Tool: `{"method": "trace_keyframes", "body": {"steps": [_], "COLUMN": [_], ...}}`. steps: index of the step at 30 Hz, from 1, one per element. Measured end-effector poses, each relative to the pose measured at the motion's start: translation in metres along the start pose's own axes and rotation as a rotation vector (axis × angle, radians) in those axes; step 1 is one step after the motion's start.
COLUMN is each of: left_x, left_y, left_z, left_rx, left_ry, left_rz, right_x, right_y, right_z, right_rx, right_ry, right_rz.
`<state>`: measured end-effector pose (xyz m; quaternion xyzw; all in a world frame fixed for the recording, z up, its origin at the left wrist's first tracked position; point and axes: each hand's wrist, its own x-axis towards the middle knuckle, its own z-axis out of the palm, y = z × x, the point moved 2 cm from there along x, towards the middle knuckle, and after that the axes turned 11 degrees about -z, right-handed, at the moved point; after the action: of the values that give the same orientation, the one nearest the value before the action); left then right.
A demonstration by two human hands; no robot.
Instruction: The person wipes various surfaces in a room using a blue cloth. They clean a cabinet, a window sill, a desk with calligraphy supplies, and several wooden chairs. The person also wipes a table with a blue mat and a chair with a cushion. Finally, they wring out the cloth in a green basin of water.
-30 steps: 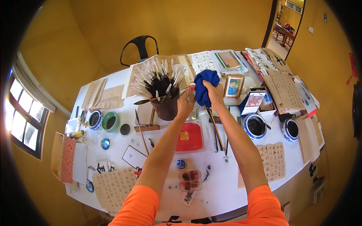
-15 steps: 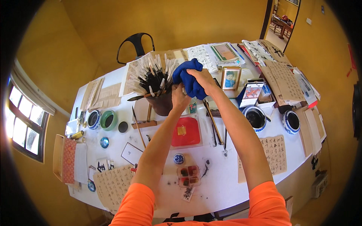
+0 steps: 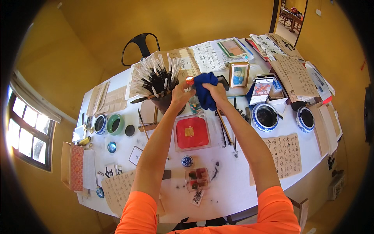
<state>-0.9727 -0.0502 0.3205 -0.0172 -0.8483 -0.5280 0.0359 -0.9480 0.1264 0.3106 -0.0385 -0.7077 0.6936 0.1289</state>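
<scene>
My left hand (image 3: 181, 94) is closed around the upper part of a clear bottle (image 3: 194, 105) with a red cap, which stands upright behind the red box. Part of the bottle is hidden by the fingers. Just to the right, my right hand (image 3: 215, 93) grips a bunched blue cloth (image 3: 205, 89), which hangs beside the bottle's neck. Close to my left wrist is a dark pot (image 3: 161, 103) crammed with brushes (image 3: 157, 76) in pale sleeves. Nearer to me lies a red square box (image 3: 191, 134) with a gold patch.
A framed photo (image 3: 238, 75) and a standing calendar (image 3: 261, 90) are to the right. Blue-and-white bowls (image 3: 265, 117) sit below them. A green bowl (image 3: 115, 124) is at left. Calligraphy sheets (image 3: 281, 158) and a divided paint box (image 3: 197, 179) lie nearer to me.
The blue cloth has come down and off the bottle's top, leaving the red cap in sight. My right hand has moved slightly right and lower with it; the left still holds the bottle.
</scene>
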Motion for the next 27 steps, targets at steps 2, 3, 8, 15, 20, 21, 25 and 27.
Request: {"method": "trace_keyframes", "body": {"steps": [2,3,8,15,20,21,25,27], "left_x": [-0.004,-0.007,-0.012,-0.010,-0.014,-0.013,-0.015,-0.017], "left_y": [0.013,0.020,0.022,0.014,0.020,0.022,0.020,0.025], "left_z": [0.010,0.012,0.015,0.004,-0.001,0.007,0.001,-0.002], "left_rx": [0.023,0.069,0.288,-0.008,0.031,0.028,0.054,0.025], "left_ry": [0.105,0.194,0.403,0.098,0.060,0.043,0.048,0.055], "left_rz": [-0.021,-0.033,0.327,0.236,0.334,0.344,0.353,0.369], "right_x": [0.002,0.004,0.014,0.039,0.025,0.025,-0.011,-0.022], "right_y": [-0.033,-0.048,-0.070,-0.005,0.030,0.041,0.032,0.028], "right_z": [-0.007,-0.006,0.024,0.026,0.019,0.012,0.016,0.010], "right_rx": [0.018,0.077,-0.099,0.275,-0.140,-0.163,-0.318,-0.424], "right_ry": [-0.007,-0.051,-0.144,-0.048,0.027,0.086,0.147,0.113], "right_rz": [-0.099,-0.155,-0.361,0.027,-0.115,-0.201,-0.055,0.006]}}
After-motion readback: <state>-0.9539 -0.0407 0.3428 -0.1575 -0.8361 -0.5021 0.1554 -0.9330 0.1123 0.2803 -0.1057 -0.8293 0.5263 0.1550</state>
